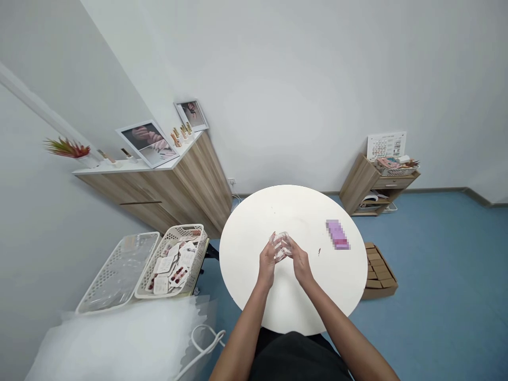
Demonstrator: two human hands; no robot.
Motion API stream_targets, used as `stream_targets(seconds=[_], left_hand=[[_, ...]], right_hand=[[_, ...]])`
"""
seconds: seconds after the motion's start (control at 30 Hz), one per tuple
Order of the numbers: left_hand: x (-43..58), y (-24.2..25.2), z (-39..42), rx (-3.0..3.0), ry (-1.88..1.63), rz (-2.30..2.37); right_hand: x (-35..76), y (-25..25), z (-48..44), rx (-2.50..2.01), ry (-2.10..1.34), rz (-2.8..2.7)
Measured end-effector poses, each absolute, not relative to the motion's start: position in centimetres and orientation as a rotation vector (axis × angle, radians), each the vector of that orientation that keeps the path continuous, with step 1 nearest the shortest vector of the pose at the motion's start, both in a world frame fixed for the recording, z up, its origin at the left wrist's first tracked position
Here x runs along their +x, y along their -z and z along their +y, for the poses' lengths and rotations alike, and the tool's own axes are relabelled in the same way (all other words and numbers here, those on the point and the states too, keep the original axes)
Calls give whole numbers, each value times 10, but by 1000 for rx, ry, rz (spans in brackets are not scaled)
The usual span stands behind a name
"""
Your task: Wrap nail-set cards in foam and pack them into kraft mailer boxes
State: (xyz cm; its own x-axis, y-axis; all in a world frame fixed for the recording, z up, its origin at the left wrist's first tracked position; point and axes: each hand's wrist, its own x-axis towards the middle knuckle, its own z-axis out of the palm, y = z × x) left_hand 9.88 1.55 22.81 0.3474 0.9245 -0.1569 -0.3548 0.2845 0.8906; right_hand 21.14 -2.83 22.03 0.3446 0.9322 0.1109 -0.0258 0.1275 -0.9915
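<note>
Plastic (282,247), clear, sits between left hand (268,259) and right hand (300,259), over mid-surface (254,222). Both hands part-closed, fingers curled on its opposite sides; exact fingertip contact too small to tell. Risks, my read: it looks slick, so it could slip if either side eases off; uneven pull could crease or tear it. Dark bit (319,252) right of the hands could cling to it. Purple thing (337,235), further right, seems safe.

Light is bright and even, edges stretched, a purple item (337,234) pixelated.
</note>
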Motion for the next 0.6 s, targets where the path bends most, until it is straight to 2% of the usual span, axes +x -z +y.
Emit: stream_targets(seconds=[0.13, 0.3, 0.43, 0.6], left_hand=[[95, -205, 43, 633, -831, 679], [100, -143, 66, 513, -661, 800], [103, -93, 63, 454, -738, 1200], [97, -62, 51, 433, -797, 1357]], right_hand=[[239, -204, -13, -1273, -1047, -725], [260, -150, 0, -1266, -1222, -328], [259, -102, -4, -1322, -1210, -142], [252, -60, -11, -1441, -1127, -221]])
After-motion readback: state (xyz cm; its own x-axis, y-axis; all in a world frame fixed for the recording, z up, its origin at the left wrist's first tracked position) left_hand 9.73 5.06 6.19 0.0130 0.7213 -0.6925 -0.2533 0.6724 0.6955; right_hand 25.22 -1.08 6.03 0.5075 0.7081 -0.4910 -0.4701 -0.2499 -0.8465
